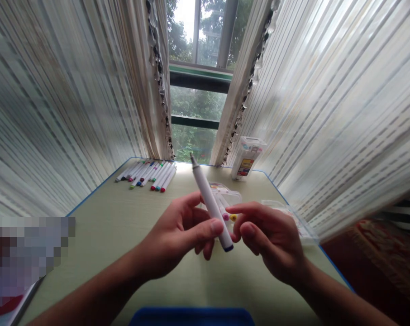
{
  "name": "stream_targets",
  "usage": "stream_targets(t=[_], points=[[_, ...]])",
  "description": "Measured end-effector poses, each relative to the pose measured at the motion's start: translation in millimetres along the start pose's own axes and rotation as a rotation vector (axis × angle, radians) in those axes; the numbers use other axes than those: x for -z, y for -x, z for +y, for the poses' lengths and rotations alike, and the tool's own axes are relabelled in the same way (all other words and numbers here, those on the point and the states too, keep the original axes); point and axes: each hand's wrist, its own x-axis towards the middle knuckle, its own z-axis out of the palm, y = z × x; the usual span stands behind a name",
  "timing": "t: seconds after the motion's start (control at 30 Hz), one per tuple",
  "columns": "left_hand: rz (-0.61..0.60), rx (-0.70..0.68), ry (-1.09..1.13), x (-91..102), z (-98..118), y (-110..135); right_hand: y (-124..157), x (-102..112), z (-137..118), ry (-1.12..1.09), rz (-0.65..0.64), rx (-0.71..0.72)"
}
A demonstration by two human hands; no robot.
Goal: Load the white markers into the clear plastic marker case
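Note:
My left hand (188, 231) grips a white marker (208, 199) between thumb and fingers, tilted with its bare grey tip up and its dark blue end down. My right hand (273, 235) is just right of the marker's lower end, index finger stretched out, the other fingers bent and the thumb apart. No object shows in it; whether a fingertip touches the marker I cannot tell. Behind both hands, partly hidden, lies a clear plastic case (234, 195) holding markers with pink and yellow ends.
Several white markers (150, 174) with coloured ends lie at the table's (123, 213) back left. A clear case with a label (246, 158) stands at the back right. Another clear plastic piece (308, 231) lies by the right edge. Striped curtains (89, 81) flank the window.

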Motion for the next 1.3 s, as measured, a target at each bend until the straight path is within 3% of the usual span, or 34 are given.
stream_targets(t=[0.23,0.4,0.63,0.93,1.3], points=[[0.044,-0.055,0.083,4.4,-2.8,-3.3,3.6,-6.5,-3.0,0.081,-0.035,0.034],[0.094,-0.025,0.045,1.6,-2.9,-0.8,3.0,-9.8,-3.5,0.104,0.090,0.002],[0.238,-0.050,0.035,2.2,-3.1,-1.7,-2.2,-8.4,-1.2,-0.028,0.220,-0.083],[0.256,-0.087,0.060,4.0,-5.9,-1.8,-4.3,-6.4,-1.0,0.040,0.166,-0.133],[0.272,-0.078,0.084,1.0,-5.5,-0.8,1.6,-3.9,6.9,0.044,0.193,-0.113]])
